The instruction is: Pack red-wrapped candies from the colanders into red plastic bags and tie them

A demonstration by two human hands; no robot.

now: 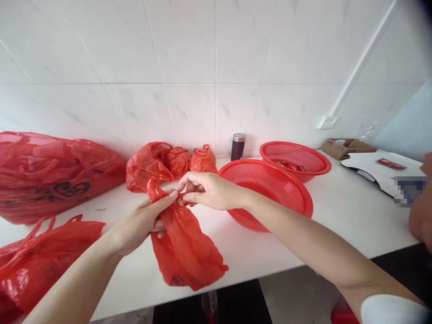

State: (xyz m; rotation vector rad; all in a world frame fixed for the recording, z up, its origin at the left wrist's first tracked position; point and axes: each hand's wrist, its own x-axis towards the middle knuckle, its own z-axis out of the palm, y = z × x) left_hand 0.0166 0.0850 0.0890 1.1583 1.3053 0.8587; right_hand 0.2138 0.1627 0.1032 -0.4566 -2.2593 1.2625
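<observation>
A red plastic bag (189,249) hangs between my hands, its lower part reaching down over the white table near the front edge. My left hand (148,220) is closed round the bag's gathered neck, thumb on top. At the same spot my right hand (202,191) pinches a twisted strip of the bag's handle between thumb and fingers. One handle loop stands up above my left thumb. What the bag holds cannot be seen through the plastic.
Two red colanders (270,189) stand right of my hands, the far one with small items. Tied red bags (148,166) and a dark bottle (238,147) line the wall. Large red bags (60,175) sit left. A white scale (378,171) and cardboard box (347,147) are right, beside another person's arm.
</observation>
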